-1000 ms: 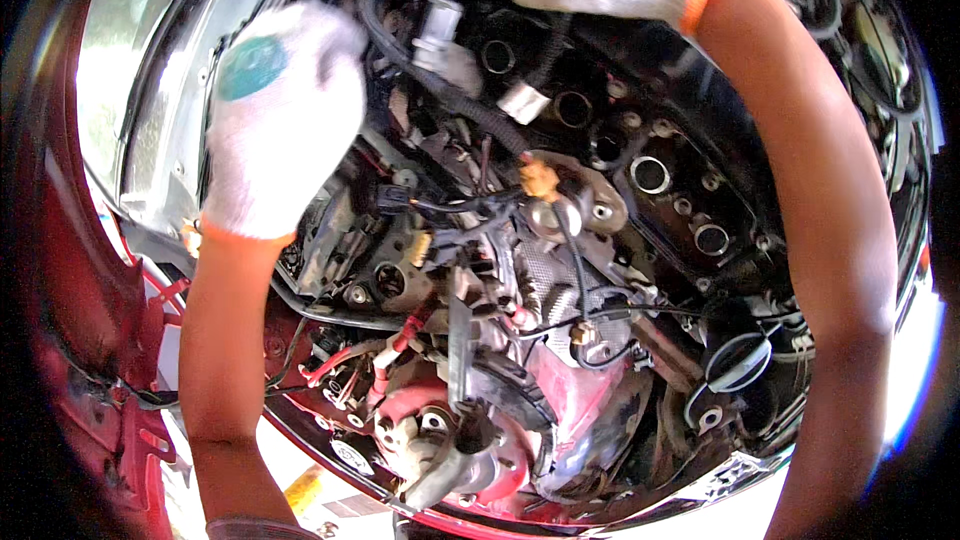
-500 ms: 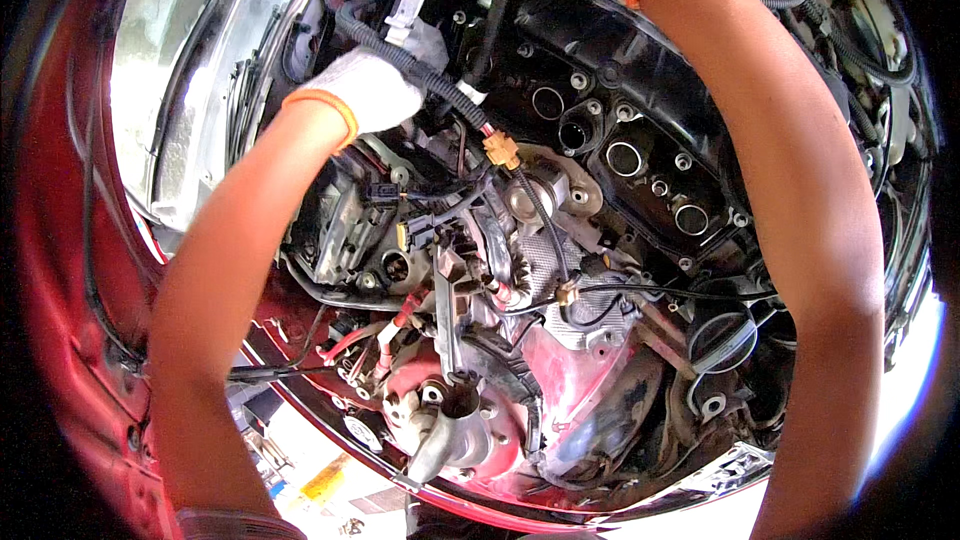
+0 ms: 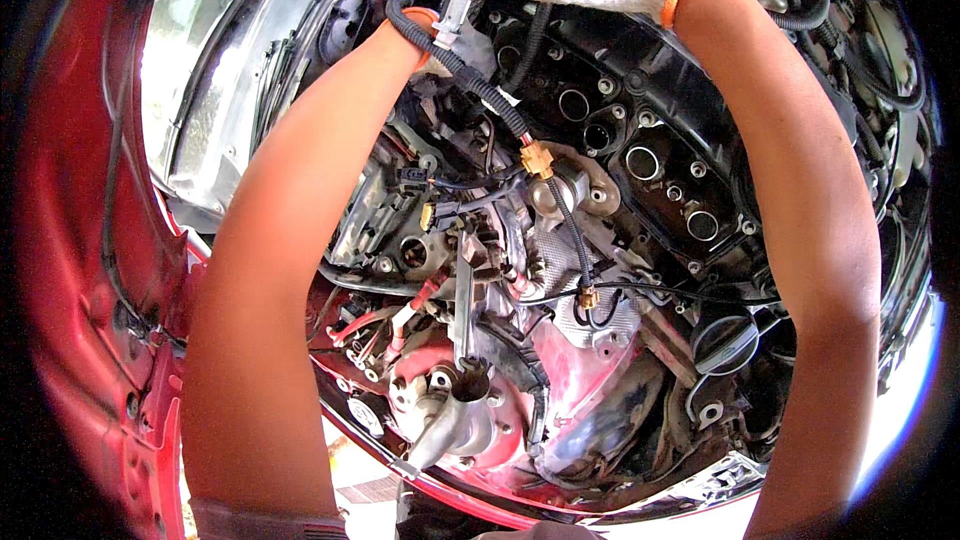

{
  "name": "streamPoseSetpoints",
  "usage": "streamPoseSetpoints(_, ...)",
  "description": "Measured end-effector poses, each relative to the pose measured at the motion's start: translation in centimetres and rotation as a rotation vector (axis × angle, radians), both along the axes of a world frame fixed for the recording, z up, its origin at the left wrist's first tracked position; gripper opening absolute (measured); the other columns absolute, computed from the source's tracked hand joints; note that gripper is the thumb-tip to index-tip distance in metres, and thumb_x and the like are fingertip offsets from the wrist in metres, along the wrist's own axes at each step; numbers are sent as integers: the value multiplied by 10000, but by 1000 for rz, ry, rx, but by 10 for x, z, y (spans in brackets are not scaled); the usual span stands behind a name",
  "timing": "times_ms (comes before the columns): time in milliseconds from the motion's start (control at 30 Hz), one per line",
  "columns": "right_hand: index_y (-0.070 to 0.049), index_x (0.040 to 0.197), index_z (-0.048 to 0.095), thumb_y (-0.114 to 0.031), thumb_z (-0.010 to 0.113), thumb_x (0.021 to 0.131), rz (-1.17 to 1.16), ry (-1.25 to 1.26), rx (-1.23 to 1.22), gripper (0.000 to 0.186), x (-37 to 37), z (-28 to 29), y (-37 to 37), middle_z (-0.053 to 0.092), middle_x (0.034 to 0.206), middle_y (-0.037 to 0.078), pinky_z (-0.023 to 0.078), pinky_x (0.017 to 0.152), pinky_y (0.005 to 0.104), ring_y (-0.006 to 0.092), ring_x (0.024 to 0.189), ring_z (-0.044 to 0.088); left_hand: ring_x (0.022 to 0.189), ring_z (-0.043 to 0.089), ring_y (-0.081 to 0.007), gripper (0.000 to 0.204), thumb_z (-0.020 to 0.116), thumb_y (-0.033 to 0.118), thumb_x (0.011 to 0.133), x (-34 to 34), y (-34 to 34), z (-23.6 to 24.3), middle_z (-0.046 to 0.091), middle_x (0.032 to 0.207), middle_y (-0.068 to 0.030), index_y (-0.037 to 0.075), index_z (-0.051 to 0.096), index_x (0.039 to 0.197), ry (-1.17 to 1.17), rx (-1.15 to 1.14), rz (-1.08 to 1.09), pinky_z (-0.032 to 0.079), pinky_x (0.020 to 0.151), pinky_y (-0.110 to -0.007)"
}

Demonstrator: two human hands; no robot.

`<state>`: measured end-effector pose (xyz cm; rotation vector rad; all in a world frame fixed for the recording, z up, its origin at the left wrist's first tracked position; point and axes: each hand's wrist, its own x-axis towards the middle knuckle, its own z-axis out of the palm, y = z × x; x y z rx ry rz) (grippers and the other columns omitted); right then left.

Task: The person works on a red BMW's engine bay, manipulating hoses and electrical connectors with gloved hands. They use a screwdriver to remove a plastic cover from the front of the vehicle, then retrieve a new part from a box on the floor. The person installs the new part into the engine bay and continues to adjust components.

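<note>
Red car body panel (image 3: 90,270) curving down the left, bright daylight glaring off the windscreen (image 3: 190,70) at far left, pale ground (image 3: 365,475) showing near, dark shadow around the rim

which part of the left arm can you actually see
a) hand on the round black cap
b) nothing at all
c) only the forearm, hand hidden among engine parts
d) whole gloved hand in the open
c: the left forearm runs up until the corrugated black hose crosses the wrist; the hand beyond is hidden.

Black corrugated hose (image 3: 470,75) crossing left wrist, wiring crowding engine bay centre, black engine cover (image 3: 650,150) bare.
</note>
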<state>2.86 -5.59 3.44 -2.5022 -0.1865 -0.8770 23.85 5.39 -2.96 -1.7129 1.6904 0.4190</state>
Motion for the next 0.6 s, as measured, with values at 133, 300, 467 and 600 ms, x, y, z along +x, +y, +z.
streamPoseSetpoints(133,-36,1119,695,-97,743,689,-7,41,3,438,2,0,-1,701,1047,209,526,917,430,396,1044,663,954,677,-355,246,512,265,930,1,-1,1,726,997,-142,78,668,967,-9,11,22,551,845,-426)
streamPoseSetpoints(300,-41,1140,695,-104,734,690,-70,125,16,456,0,3,0,707,1025,217,532,902,425,400,1028,674,945,687,-346,251,522,269,930,-1,10,3,734,995,-135,81,685,961,-16,17,27,561,827,-417)
streamPoseSetpoints(467,-48,1148,704,-147,733,708,-94,121,-16,451,4,-4,-6,718,1042,218,538,906,421,387,1028,683,937,696,-338,256,531,273,930,0,16,-6,742,993,-128,83,701,955,-17,14,7,570,809,-409)
streamPoseSetpoints(600,-55,1160,708,-155,733,714,-58,83,-3,458,6,-1,-2,722,1032,218,541,906,420,384,1022,689,931,704,-331,261,539,277,930,2,26,-2,748,992,-122,84,713,950,-49,21,21,577,794,-402)
